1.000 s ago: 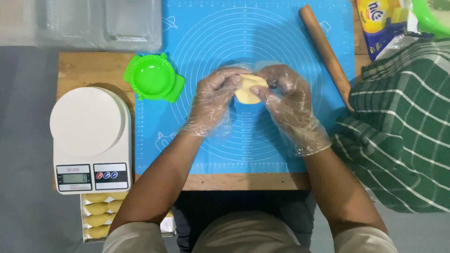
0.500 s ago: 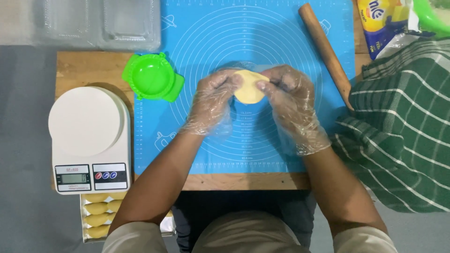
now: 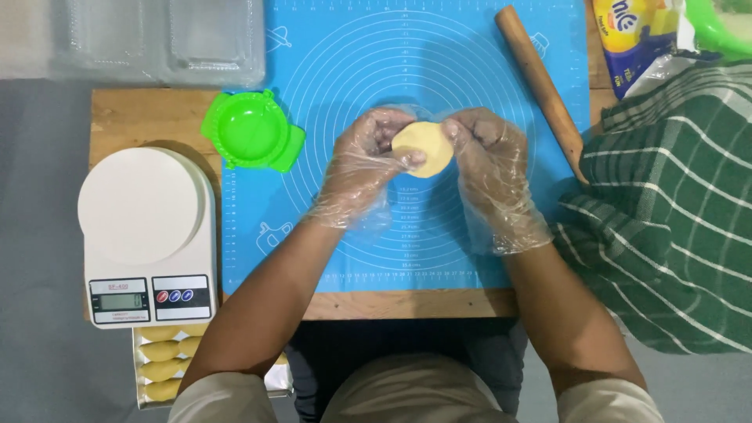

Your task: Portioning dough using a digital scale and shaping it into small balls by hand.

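Dough (image 3: 424,148) sat pinched between left hand (image 3: 366,160) and right hand (image 3: 492,168), flattened; mould (image 3: 251,131) lay unused; tray (image 3: 160,360) held finished pieces.

Both forearms are angled inward; the gloved left hand (image 3: 362,166) and right hand (image 3: 492,168) are curled, fingertips pinched together.

A kitchen baking station: a blue pastry mat (image 3: 352,63) on a wooden board (image 3: 149,117), a rolling pin (image 3: 540,86) far right, a scale (image 3: 145,235) near left.
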